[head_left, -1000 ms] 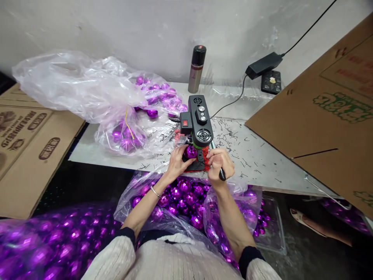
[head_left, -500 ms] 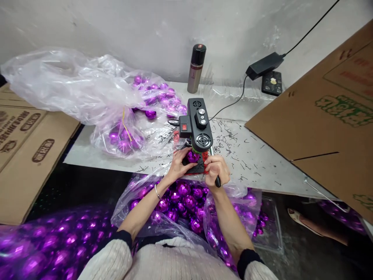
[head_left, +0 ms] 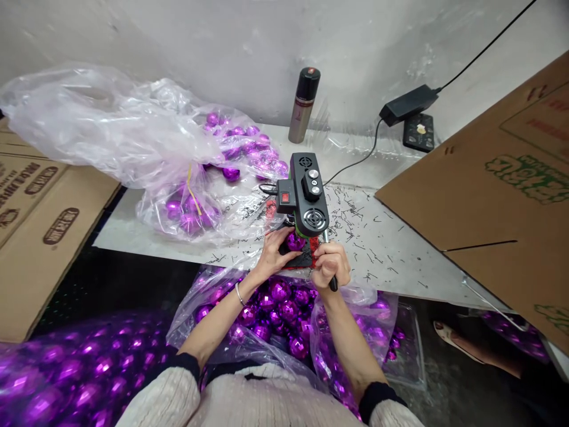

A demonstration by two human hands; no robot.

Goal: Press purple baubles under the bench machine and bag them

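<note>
A shiny purple ball (head_left: 295, 241) sits under the front end of a small black machine (head_left: 310, 193) with round vents, knobs and a red switch. Thumb and fingers of my left hand (head_left: 274, 254) are closed around the ball's left side, over a black pad (head_left: 304, 259) with red edges. My right hand (head_left: 331, 265) is wrapped round the machine's lever (head_left: 333, 283), whose black tip shows below the fist. Whether the machine touches the ball is hidden.
Clear plastic bags (head_left: 133, 130) of purple balls lie on the table's left. An open bag of balls (head_left: 280, 290) is at my lap. Behind stand a spray can (head_left: 304, 105) and a power adapter (head_left: 409, 105). A carton (head_left: 498, 178) crowds the right; black scraps litter the tabletop (head_left: 377, 237).
The whole view has shifted slightly. Both hands keep the same hold on the ball and the lever, with almost no movement between them.
</note>
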